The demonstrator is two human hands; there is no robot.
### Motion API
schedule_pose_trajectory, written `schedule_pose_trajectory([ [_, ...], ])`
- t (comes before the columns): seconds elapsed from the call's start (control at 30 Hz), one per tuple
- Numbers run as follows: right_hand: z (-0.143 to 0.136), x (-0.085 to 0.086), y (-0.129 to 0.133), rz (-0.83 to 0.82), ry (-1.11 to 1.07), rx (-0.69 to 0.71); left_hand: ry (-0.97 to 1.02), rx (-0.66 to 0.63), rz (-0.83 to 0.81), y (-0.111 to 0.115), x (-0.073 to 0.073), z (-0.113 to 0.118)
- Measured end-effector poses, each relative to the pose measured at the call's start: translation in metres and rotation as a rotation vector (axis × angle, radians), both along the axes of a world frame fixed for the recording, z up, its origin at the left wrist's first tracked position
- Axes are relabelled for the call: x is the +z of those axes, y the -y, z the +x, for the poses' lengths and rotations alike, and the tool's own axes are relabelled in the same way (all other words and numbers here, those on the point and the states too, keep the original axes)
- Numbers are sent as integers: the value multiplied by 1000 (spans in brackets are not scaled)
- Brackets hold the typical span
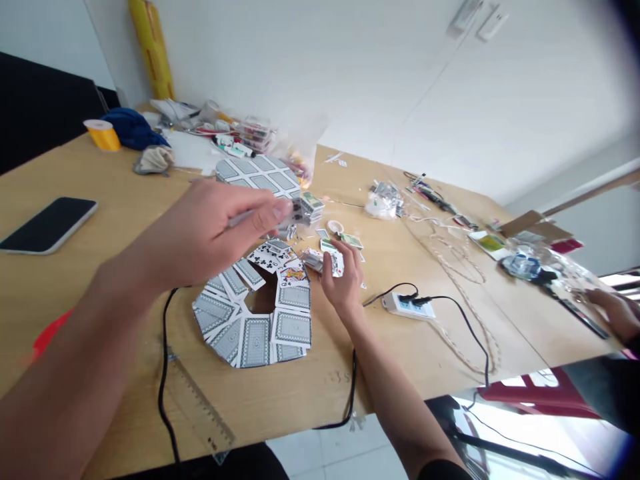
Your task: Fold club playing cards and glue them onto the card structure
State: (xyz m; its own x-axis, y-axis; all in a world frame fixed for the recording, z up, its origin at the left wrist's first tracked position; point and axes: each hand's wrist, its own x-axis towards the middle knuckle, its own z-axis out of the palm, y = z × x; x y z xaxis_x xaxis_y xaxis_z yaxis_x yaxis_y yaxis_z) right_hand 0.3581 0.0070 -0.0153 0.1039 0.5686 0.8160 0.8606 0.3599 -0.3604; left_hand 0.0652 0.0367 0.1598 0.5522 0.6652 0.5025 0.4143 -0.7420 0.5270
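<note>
My left hand (227,227) is raised over the cards, thumb and fingers pinched. At its fingertips is a blurred piece with dark marks (297,212) that looks like a playing card. Below lies a ring of overlapping playing cards (256,340), mostly backs up, with a few faces showing near the top. Behind the hand is a rounded panel of joined cards (260,172). My right hand (345,273) rests at the ring's right, fingers curled around loose playing cards (336,262). A stack of cards (312,205) and a tape roll (335,227) are close by.
A phone (49,225) lies at left, a clear ruler (200,403) near the front edge. Black cables run to a power strip (407,306). Clutter and plastic bags line the wall. At far right a co-worker's hand (614,313) is beside more items.
</note>
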Motion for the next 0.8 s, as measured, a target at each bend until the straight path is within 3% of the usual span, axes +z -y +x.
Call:
schedule_pose_trajectory([
  [0.07,-20,37,10,90,-42,105,20,-65,-21,2,-3,6],
  [0.2,-69,114,25,-24,-172,433,162,-78,41,6,-10,18],
  [0.3,-93,143,25,-11,-385,532,239,-59,-23,8,-12,18],
  [0.43,-96,146,22,-88,-625,591,213,-116,-48,8,-8,7],
  [0.63,-89,139,23,-417,-717,637,271,-105,-75,3,-7,-5],
  [0.8,-98,143,30,-360,-743,620,309,-73,-70,4,-6,-8],
])
